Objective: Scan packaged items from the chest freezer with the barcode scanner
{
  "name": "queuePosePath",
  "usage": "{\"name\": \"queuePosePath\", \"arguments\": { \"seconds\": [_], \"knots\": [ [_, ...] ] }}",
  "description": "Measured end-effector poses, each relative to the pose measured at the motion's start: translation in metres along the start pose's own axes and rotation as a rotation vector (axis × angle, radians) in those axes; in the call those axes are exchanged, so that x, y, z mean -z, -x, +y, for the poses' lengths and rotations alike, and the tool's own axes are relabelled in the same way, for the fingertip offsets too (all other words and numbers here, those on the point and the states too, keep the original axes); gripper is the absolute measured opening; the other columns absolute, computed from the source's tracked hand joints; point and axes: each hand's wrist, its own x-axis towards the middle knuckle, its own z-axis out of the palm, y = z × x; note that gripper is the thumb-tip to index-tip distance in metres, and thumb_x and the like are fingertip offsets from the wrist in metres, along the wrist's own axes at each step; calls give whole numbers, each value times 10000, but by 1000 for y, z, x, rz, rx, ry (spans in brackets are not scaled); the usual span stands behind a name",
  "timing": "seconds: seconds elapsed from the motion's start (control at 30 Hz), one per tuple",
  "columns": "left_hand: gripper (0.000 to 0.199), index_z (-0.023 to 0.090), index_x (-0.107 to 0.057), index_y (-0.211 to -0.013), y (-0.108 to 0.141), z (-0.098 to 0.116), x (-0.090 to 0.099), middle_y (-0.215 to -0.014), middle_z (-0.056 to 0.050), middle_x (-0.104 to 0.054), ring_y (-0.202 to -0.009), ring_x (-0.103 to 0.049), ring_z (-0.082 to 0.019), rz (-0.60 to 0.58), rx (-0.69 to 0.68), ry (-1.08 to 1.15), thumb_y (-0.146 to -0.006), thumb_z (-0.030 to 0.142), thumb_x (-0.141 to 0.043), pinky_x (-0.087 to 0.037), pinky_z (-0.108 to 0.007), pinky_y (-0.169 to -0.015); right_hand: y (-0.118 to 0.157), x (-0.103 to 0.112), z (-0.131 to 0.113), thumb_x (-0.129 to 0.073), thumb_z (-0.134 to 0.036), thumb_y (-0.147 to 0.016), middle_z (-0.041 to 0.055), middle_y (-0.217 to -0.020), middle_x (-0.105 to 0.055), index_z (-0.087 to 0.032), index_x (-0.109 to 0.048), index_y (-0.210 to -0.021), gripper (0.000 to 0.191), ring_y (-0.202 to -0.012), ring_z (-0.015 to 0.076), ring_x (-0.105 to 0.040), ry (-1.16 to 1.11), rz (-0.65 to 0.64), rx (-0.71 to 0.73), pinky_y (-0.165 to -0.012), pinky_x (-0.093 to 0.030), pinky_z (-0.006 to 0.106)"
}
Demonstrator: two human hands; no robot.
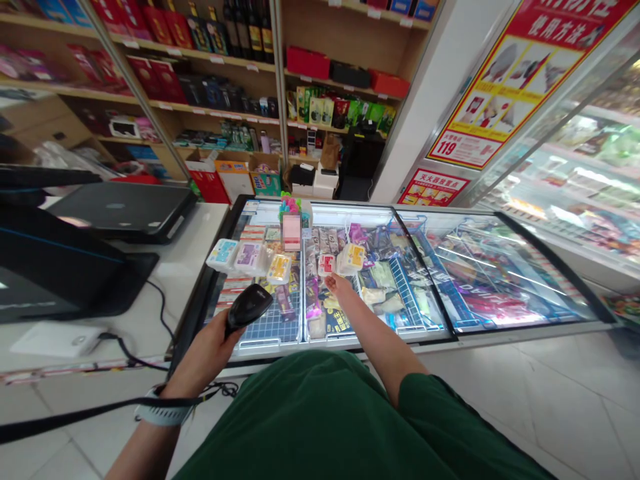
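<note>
Black handheld barcode scanner (249,310) gripped in left hand (205,350), fingers wrapped round handle, head aimed far. Right hand (339,285) open, fingers extended, just near of small red-labelled pack (327,265); contact hard to tell. Yellow-labelled pack (351,259) just right of it, on glass-topped chest freezer (400,337). 3 more packs (250,259) in row to left. White desk (185,267) left of freezer.

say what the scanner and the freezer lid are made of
The barcode scanner looks like black moulded plastic, smooth with a soft sheen. The freezer lid looks like glass: see-through, with sharp reflections; its dark rim could be plastic or metal.
</note>
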Motion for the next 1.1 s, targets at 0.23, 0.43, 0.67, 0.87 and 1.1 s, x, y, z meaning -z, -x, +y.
{"name": "queuePosePath", "arguments": {
  "seconds": [0.23,0.43,0.67,0.87,1.1],
  "knots": [
    [410,186,-563,-1157,7,-10,3,-1058,-120,-716,-988,-682,-288,25,35,6,-866,460,-472,-515,-341,-833,26,-16,9,-614,-313,-887,-35,-533,-543,-207,-483,-716,240,-510,119,-594,81,-2,-154,-557,-543,231],
    [371,195,-556,-1111,13,-21,4,-995,-95,-713,-928,-692,-264,30,47,-18,-876,464,-455,-513,-314,-798,48,-75,22,-774,-366,-762,5,-612,-631,-169,-560,-763,291,-511,148,-612,271,-143,-142,-493,-494,246],
    [434,172,-541,-1186,22,-24,7,-1090,-122,-703,-1021,-673,-270,59,51,7,-884,472,-458,-504,-323,-858,55,-121,23,-862,-295,-646,-43,-515,-555,-183,-552,-705,335,-469,131,-572,439,-167,-110,-470,-455,218],
    [446,172,-549,-1183,24,-29,5,-1082,-130,-708,-1015,-680,-289,67,86,-14,-884,489,-452,-514,-337,-840,53,-121,20,-739,-194,-781,-29,-502,-559,-166,-547,-683,218,-445,109,-555,299,-199,-172,-465,-468,201],
    [405,181,-556,-1119,17,-25,5,-1015,-110,-713,-941,-694,-272,51,90,-16,-854,468,-451,-517,-322,-800,54,-100,15,-701,-155,-800,-22,-519,-578,-164,-529,-665,219,-499,95,-578,124,-235,-194,-567,-532,208]
  ]
}}
